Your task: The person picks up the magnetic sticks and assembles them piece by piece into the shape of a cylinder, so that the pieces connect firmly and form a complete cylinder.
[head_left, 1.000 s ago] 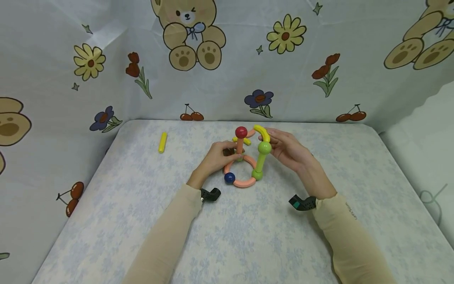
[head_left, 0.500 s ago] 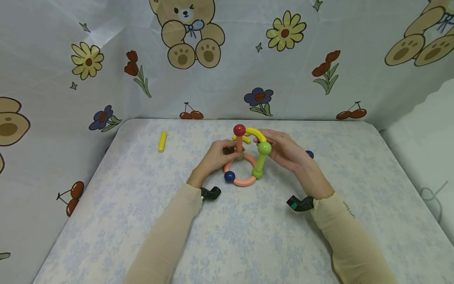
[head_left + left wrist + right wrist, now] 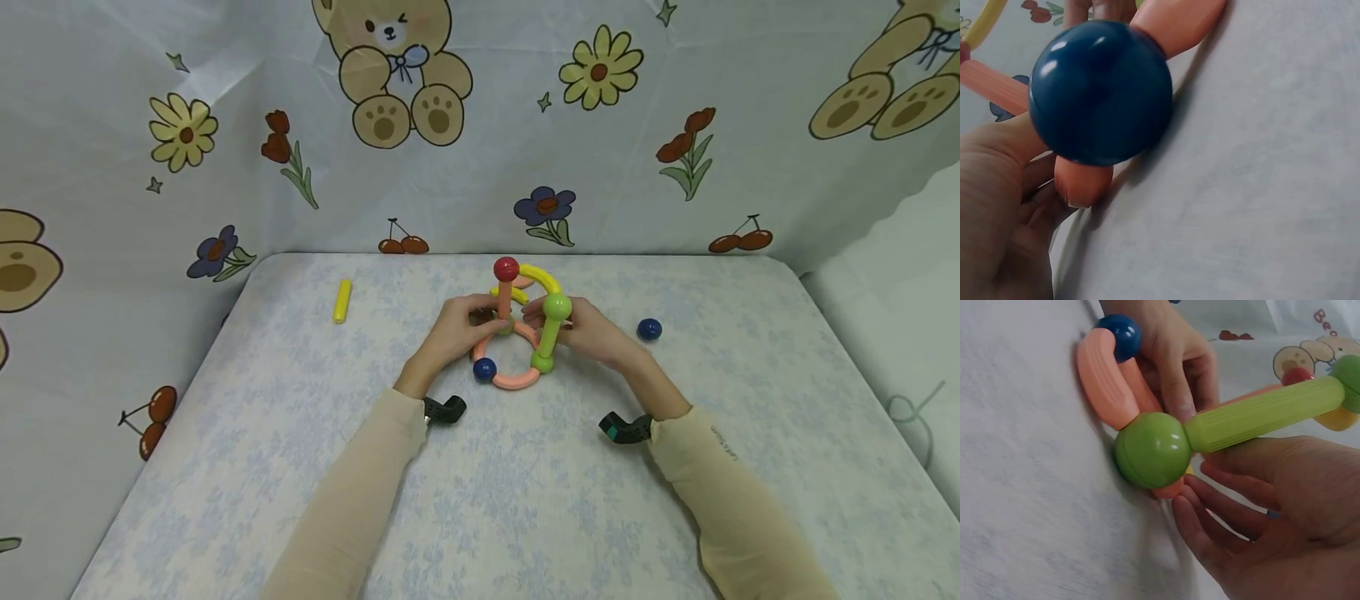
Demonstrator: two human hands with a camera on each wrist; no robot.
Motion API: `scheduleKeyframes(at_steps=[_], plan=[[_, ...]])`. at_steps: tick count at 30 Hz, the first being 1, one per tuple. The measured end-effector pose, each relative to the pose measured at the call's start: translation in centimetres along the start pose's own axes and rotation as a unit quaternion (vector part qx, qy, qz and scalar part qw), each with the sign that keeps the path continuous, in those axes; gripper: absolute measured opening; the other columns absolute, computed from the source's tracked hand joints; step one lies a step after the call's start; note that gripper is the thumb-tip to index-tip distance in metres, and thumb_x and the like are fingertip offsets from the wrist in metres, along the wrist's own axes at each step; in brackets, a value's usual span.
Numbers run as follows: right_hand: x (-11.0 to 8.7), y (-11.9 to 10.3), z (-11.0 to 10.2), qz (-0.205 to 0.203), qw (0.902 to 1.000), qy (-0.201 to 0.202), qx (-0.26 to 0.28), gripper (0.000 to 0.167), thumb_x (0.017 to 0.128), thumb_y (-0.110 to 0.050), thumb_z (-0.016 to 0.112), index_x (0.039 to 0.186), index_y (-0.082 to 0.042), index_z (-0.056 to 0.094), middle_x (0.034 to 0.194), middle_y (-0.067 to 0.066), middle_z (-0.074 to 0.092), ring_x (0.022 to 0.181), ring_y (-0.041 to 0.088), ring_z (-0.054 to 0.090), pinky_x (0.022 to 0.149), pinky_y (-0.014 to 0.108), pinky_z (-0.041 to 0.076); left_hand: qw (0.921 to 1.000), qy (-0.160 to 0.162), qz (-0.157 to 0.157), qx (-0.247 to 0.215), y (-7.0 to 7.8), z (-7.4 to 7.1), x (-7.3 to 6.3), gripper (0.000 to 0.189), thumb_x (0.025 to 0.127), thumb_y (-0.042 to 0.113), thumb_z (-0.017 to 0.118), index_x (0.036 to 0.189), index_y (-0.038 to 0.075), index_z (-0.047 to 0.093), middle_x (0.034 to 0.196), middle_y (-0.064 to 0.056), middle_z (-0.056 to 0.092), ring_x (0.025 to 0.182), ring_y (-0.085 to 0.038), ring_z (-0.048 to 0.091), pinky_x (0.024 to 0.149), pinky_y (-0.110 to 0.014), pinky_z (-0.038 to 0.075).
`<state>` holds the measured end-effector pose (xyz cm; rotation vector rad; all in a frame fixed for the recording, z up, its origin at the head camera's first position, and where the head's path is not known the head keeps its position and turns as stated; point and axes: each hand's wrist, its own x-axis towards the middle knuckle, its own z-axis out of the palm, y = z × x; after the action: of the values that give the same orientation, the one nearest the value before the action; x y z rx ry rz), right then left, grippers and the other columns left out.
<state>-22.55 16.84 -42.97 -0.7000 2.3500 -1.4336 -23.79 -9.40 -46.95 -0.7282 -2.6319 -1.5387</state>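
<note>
Ball-and-rod frame (image 3: 517,382): between my left hand (image 3: 454,329) and my right hand (image 3: 588,329), its salmon ring lying level at the tabletop.
Left fingers: gripping the frame at the ring's 12 o'clock, thumb and fingers about the foot of the upright salmon rod (image 3: 505,300), beside the back green ball (image 3: 507,327).
Right fingers: slightly bent and spread, reaching behind the upright green rod (image 3: 549,337); whether the fingertips touch the ring I cannot tell.
Ring balls: navy ball (image 3: 484,369) at 8 o'clock, lower green ball (image 3: 542,363) at 3.
Uprights: the salmon rod carries the red ball (image 3: 506,269); the green rod, leaning a little, carries the upper green ball (image 3: 557,307).
Arch: curved yellow rod (image 3: 542,277), spanning from the red ball to the upper green one.
Behind the frame, toward 12: another yellow rod (image 3: 513,295) and a salmon curved piece (image 3: 522,282), both partly hidden.
Toward 3 o'clock: a loose blue ball (image 3: 649,329), near my right wrist.
Toward 10 o'clock: a straight yellow stick (image 3: 342,301), well apart.
Under it all: pale blue-patterned tablecloth (image 3: 480,508).
Beyond, at 12: bear-print curtain (image 3: 495,100).
</note>
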Motion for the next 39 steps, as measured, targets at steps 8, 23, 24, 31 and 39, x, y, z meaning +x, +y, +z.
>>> scheduleKeyframes(at_steps=[8, 23, 24, 31, 39], plan=[[0.4, 0.7, 1.5, -0.057, 0.9976, 0.036, -0.016, 0.039, 0.1, -0.008, 0.072, 0.137, 0.0, 0.066, 0.136, 0.016, 0.07, 0.123, 0.034, 0.069, 0.107, 0.054, 0.051, 0.9999, -0.006, -0.006, -0.011, 0.0, 0.1, 0.1, 0.032, 0.093, 0.029, 0.083, 0.123, 0.017, 0.077, 0.11, 0.003, 0.077, 0.094, -0.012, 0.069, 0.086, -0.032, 0.056], [-0.6, -2.0, 3.3, -0.103, 0.988, 0.111, -0.027, 0.033, 0.094, 0.004, 0.075, 0.125, 0.011, 0.068, 0.122, 0.029, 0.071, 0.105, 0.047, 0.072, 0.093, 0.061, 0.056, 0.999, -0.03, -0.006, -0.031, 0.2, 0.6, 0.2, 0.033, 0.094, 0.019, 0.082, 0.125, 0.014, 0.073, 0.11, 0.0, 0.075, 0.094, -0.013, 0.071, 0.088, -0.031, 0.057], [-0.5, -1.9, 3.3, -0.101, 0.9882, 0.114, -0.018, 0.033, 0.093, 0.004, 0.076, 0.124, 0.011, 0.068, 0.122, 0.029, 0.071, 0.106, 0.047, 0.072, 0.094, 0.061, 0.056, 0.9988, -0.032, -0.006, -0.037, 0.2, 0.6, 0.2, 0.033, 0.094, 0.018, 0.082, 0.125, 0.013, 0.073, 0.111, 0.0, 0.075, 0.095, -0.013, 0.071, 0.089, -0.031, 0.058], [-0.8, -1.7, 3.4, -0.065, 0.988, 0.14, -0.01, 0.027, 0.096, -0.003, 0.076, 0.121, 0.006, 0.073, 0.118, 0.024, 0.075, 0.108, 0.043, 0.072, 0.094, 0.04, 0.058, 0.9997, -0.014, -0.009, -0.018, 0.6, -0.2, 0.4, 0.028, 0.095, 0.017, 0.081, 0.121, 0.011, 0.075, 0.11, -0.003, 0.077, 0.098, -0.014, 0.072, 0.091, -0.033, 0.057], [0.3, 0.6, 3.6, -0.035, 0.9877, 0.152, -0.015, 0.028, 0.097, -0.011, 0.077, 0.122, 0.002, 0.075, 0.12, 0.019, 0.076, 0.108, 0.038, 0.073, 0.084, 0.012, 0.05, 0.9358, 0.292, -0.102, 0.169, -0.3, -7.8, -0.9, 0.012, 0.096, 0.009, 0.075, 0.105, 0.002, 0.077, 0.105, -0.016, 0.073, 0.099, -0.033, 0.059, 0.09, -0.045, 0.046]])
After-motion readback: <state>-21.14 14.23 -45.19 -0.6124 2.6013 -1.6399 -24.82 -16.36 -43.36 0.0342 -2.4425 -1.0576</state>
